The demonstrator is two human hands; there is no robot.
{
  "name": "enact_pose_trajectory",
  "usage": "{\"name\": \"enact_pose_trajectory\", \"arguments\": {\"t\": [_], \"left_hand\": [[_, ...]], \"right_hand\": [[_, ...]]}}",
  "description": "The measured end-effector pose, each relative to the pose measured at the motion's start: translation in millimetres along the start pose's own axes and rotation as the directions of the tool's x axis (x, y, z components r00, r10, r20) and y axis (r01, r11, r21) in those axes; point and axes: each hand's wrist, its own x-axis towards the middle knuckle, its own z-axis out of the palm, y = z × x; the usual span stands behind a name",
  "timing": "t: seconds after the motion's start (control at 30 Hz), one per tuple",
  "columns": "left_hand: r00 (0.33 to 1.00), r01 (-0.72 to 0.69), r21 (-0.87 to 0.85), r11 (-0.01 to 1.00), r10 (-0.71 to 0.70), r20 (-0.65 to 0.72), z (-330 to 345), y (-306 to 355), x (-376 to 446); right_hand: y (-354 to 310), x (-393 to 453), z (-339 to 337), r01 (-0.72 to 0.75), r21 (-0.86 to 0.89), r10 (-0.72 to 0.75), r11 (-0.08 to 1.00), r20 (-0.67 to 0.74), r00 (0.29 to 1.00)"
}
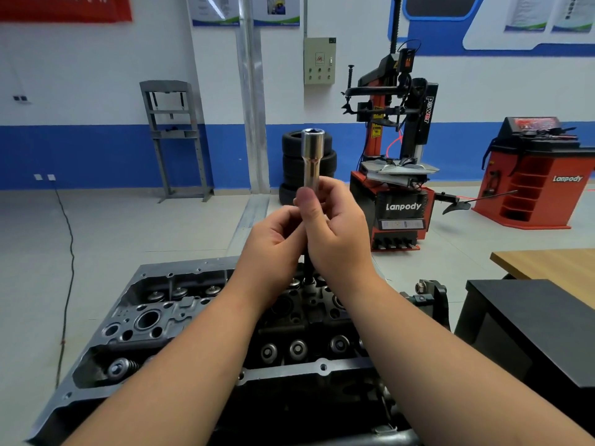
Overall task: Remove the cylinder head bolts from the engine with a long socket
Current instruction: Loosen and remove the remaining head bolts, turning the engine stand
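Observation:
A shiny long socket (312, 156) stands upright in front of me, open end up, raised above the engine. My right hand (335, 226) grips its lower part, thumb along the front. My left hand (273, 243) curls against the tool just below, where a dark shaft (306, 263) runs down behind the hands. Underneath lies the dark cylinder head (180, 320) with valve springs and bolt holes showing. Where the shaft ends is hidden by my hands.
A black cabinet (528, 329) and a wooden tabletop (553, 268) stand to the right. Behind are a red and black tyre changer (399, 201), a stack of tyres (289, 165), a red wheel balancer (534, 175), and a grey press frame (175, 136). A black cable (69, 252) runs along the floor at left.

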Motion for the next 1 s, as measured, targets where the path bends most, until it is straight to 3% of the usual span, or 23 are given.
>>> {"name": "enact_pose_trajectory", "arguments": {"t": [0.13,0.33,0.5,0.63,0.8,1.0], "left_hand": [[0.999,0.003,0.014,1.0,-0.003,-0.041,-1.5,-1.9,1.2],[0.996,0.081,-0.068,0.994,-0.079,0.04,4.7,2.8,-1.8],[1.0,0.002,-0.009,1.0,-0.002,0.005,0.4,2.4,-0.9],[0.999,0.008,-0.032,0.999,-0.01,-0.048,0.5,1.0,0.2],[0.999,0.043,-0.073,0.996,-0.04,0.031,2.7,2.5,-1.2],[0.999,-0.011,-0.021,1.0,0.01,-0.05,-1.0,-0.3,0.5]], "right_hand": [[-0.8,-1.4,0.1,0.059,-0.05,-0.06,0.997,-0.023,0.998],[2.7,0.2,-0.5,0.017,-0.031,-0.018,0.999,-0.028,0.999],[-0.1,0.2,-1.1,0.016,-0.023,-0.017,1.0,-0.04,0.999],[-1.0,-0.4,-2.2,0.058,-0.045,-0.06,0.997,-0.045,0.997],[0.3,-0.2,-0.6,0.013,-0.01,-0.013,1.0,-0.036,0.999],[0.1,0.3,-1.7,0.034,-0.027,-0.035,0.999,-0.042,0.998]]}}
